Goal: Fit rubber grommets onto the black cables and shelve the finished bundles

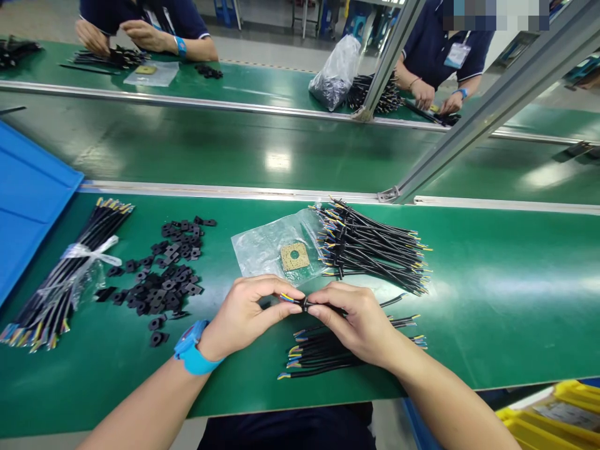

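My left hand [248, 312] and my right hand [354, 322] meet over the green table [492, 300], both pinching one short black cable [304, 304] with coloured wire ends. A small black piece sits on the cable between my fingertips. Under my right hand lies a small pile of similar cables [319, 353]. Behind my hands lie a clear plastic bag [267, 250] with a tan square card [294, 256] and a bigger bundle of black cables [375, 250]. My left wrist wears a blue band [192, 350].
Several small black rubber pieces [164, 278] are scattered left of my hands. A tied cable bundle [65, 275] lies at far left beside a blue bin [28, 194]. Two other people [154, 25] work across the conveyor. Yellow bins [553, 419] sit at lower right.
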A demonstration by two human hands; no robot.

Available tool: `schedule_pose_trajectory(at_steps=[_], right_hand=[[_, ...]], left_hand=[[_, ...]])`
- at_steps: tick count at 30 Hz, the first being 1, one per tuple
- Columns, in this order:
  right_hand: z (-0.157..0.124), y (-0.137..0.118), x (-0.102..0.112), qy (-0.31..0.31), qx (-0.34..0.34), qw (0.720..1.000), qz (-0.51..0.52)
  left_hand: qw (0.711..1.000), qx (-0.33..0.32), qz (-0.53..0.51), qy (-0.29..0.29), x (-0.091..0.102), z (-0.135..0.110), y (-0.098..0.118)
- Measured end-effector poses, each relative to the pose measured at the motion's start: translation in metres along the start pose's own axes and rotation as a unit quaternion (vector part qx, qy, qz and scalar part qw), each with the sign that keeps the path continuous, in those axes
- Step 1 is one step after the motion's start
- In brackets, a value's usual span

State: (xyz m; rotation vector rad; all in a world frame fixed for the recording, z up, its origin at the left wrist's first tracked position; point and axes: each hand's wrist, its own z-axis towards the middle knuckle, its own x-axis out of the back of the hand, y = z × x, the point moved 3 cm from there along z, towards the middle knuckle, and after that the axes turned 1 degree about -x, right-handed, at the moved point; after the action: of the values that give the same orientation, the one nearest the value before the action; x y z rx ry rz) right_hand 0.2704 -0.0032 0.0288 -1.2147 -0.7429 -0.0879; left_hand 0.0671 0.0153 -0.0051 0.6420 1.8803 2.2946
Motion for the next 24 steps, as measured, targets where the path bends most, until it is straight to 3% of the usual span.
schedule_pose_trajectory(at_steps=[6,8,10,12,14,16,18,21,24], right_hand=[[0.000,-0.007,-0.002,-0.030,0.001,0.999,-0.027],[0.000,-0.007,0.005,0.006,0.039,0.997,-0.070],[-0.001,-0.002,0.018,0.081,0.091,0.980,-0.160],[-0.001,0.010,0.033,0.158,0.122,0.943,-0.268],[0.002,0.027,0.046,0.200,0.120,0.908,-0.347],[0.005,0.042,0.055,0.222,0.107,0.888,-0.389],[0.006,0.048,0.060,0.233,0.095,0.879,-0.405],[0.003,0.037,0.056,0.170,0.112,0.909,-0.363],[-0.004,0.022,0.040,-0.032,0.116,0.955,-0.272]], left_hand=[[0.999,-0.016,0.001,-0.030,-0.003,-0.001,0.001],[0.999,-0.018,0.009,-0.028,0.005,0.001,-0.001],[0.997,-0.002,0.057,0.054,0.029,0.002,-0.007],[0.964,0.038,0.157,0.212,0.065,-0.001,-0.017],[0.901,0.077,0.275,0.327,0.098,-0.005,-0.027],[0.855,0.104,0.375,0.343,0.117,-0.006,-0.039],[0.833,0.126,0.447,0.301,0.121,-0.003,-0.053],[0.820,0.137,0.507,0.228,0.111,0.006,-0.071],[0.823,0.120,0.524,0.183,0.102,0.014,-0.085]])
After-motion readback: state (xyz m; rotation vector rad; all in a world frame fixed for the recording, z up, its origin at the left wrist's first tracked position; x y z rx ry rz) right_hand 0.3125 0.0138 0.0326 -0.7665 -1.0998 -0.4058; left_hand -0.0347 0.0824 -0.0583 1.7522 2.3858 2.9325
